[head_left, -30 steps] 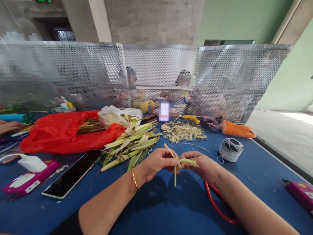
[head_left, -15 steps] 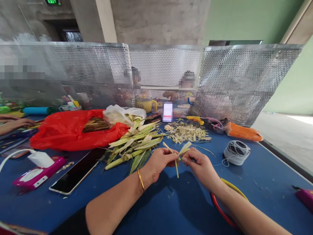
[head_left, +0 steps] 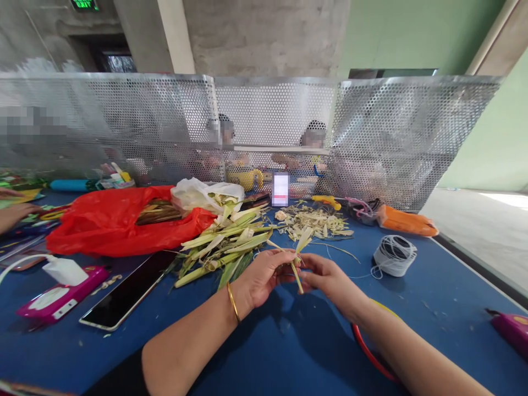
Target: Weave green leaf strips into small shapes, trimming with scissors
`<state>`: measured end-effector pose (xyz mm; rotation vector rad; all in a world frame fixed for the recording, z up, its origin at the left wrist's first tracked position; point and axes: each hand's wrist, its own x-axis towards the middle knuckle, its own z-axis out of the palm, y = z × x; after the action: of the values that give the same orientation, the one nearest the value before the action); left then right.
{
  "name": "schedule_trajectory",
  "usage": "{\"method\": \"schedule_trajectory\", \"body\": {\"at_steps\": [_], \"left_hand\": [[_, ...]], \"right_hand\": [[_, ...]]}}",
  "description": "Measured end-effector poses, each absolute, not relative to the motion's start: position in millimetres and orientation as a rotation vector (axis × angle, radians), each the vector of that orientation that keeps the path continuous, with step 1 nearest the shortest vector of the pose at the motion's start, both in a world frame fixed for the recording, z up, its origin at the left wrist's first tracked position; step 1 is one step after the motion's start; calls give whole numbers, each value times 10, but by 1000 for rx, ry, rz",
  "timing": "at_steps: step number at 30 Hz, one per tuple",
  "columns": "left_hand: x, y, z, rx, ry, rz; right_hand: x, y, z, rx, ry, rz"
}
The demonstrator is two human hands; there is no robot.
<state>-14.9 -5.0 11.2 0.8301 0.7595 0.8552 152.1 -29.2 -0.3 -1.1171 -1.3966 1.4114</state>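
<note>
While pinching the stalk (head_left: 297,278) in the left hand (head_left: 266,275), with the right hand (head_left: 332,280) curled close in an unclear hold, risked snapping it by overbending.

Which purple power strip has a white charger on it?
The left power strip, beside the black-screened phone; the right-edge power strip shows none on its visible part.

This looks like a shared craft workshop rather than a home: a broad blue work table (head_left: 256,357) bears a loose pile of pale green plant husks (head_left: 226,247) and a wound spool of white cord (head_left: 395,254); people (head_left: 314,133) show through perforated silver metal partitions (head_left: 276,107); above are bare grey concrete walls (head_left: 264,36) and a lit green exit sign (head_left: 84,5).
</note>
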Motion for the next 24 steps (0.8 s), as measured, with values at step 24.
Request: {"method": "schedule_trajectory", "body": {"at_steps": [24], "left_hand": [[-141,-89,32,1411,914,590]], "right_hand": [[1742,-202,195,-1178,-1355,1318]]}}
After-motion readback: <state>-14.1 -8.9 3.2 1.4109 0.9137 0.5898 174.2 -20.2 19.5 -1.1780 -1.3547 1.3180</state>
